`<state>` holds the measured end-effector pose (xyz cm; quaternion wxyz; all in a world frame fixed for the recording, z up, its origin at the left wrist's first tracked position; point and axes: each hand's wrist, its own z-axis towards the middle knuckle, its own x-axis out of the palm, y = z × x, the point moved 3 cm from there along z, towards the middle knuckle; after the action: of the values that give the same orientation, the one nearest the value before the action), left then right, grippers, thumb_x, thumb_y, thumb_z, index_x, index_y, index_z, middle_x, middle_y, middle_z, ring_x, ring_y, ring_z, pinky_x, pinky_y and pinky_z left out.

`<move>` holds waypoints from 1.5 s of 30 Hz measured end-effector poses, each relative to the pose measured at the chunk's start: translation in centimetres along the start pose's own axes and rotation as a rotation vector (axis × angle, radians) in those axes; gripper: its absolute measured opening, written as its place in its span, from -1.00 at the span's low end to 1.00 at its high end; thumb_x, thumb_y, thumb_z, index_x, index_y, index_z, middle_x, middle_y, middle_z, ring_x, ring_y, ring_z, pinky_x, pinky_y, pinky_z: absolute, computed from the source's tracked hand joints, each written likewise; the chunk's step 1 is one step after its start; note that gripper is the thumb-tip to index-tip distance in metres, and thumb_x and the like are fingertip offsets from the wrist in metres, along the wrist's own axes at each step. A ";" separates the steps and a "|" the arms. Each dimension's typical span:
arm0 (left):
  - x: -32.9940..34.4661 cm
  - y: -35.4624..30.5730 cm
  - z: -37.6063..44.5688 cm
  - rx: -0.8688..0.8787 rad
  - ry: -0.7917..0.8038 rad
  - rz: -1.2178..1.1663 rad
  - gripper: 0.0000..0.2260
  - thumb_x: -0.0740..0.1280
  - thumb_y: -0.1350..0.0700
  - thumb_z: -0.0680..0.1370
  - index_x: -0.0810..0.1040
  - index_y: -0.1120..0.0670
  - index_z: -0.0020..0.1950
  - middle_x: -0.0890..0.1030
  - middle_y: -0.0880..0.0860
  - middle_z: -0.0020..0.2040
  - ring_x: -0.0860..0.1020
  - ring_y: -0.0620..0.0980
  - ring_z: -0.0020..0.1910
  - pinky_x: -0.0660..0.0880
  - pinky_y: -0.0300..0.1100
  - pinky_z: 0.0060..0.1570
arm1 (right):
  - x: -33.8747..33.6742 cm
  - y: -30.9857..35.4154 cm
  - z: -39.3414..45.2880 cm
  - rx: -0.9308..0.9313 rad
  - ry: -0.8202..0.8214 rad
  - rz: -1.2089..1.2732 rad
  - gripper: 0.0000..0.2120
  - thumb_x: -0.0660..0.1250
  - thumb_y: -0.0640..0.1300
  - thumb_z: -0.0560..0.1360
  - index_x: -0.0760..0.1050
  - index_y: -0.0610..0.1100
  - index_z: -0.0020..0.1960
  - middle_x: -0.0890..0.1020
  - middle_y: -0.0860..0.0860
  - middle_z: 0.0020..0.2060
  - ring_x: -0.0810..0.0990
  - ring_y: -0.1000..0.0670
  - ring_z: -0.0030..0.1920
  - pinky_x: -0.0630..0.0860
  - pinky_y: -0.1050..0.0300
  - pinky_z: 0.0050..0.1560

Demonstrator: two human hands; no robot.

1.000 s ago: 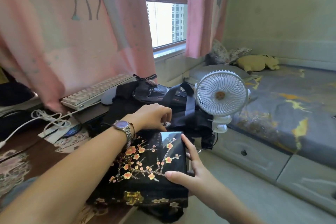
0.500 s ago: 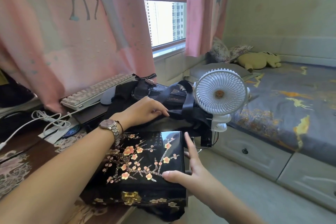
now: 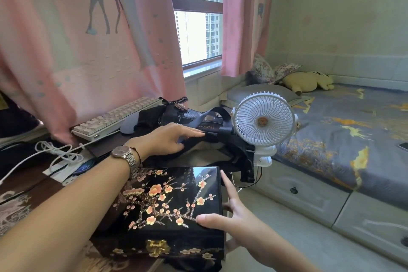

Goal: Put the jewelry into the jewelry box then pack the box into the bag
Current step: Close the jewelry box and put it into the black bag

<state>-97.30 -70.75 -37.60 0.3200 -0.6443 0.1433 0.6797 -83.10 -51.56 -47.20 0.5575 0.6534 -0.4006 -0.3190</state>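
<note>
Your right hand (image 3: 234,223) grips the right side of the jewelry box (image 3: 170,207). The thumb lies flat on the lid near its front right corner. The index finger (image 3: 227,183) extends straight along the right edge of the lid, and the remaining fingers wrap the side wall below it, largely hidden. The spread is wide, thumb and index well apart, with the lid's edge between them.

The box is a black lacquered case painted with pink plum blossom, lid down, and a gold clasp (image 3: 157,247) at the front centre. It sits at the edge of the desk (image 3: 28,183), with its right side beyond the desk's edge. I cannot tell whether its base rests fully on the desk.

Your left hand (image 3: 167,141) is open and flat, palm down, beyond the far edge of the box. The fingers are extended and loosely together, and their tips rest on the black fabric of the bag (image 3: 220,139). Nothing is gripped. A watch (image 3: 123,154) sits on that wrist, just above the box's far left corner.

The bag lies directly behind the box, its mouth gaping under your left fingers, showing a pale lining. A white clip fan (image 3: 263,121) stands just right of those fingertips. A keyboard (image 3: 114,119) lies left of them.
</note>
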 end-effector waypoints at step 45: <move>-8.7 -3.3 -0.8 0.087 -0.033 0.131 -0.41 0.17 0.45 0.45 0.46 -0.08 0.35 0.44 -0.38 0.09 0.34 -0.27 -0.06 0.27 -0.24 -0.04 | -0.5 2.9 0.1 -0.155 -0.320 0.375 -0.07 0.60 -0.13 0.13 0.22 0.35 0.32 0.68 -0.09 0.08 0.72 -0.14 -0.13 0.63 -0.15 -0.24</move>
<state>-94.95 -70.92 -28.55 0.3049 -0.6079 0.2090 0.7027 -83.90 -51.33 -44.39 0.5848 0.4642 -0.5723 -0.3391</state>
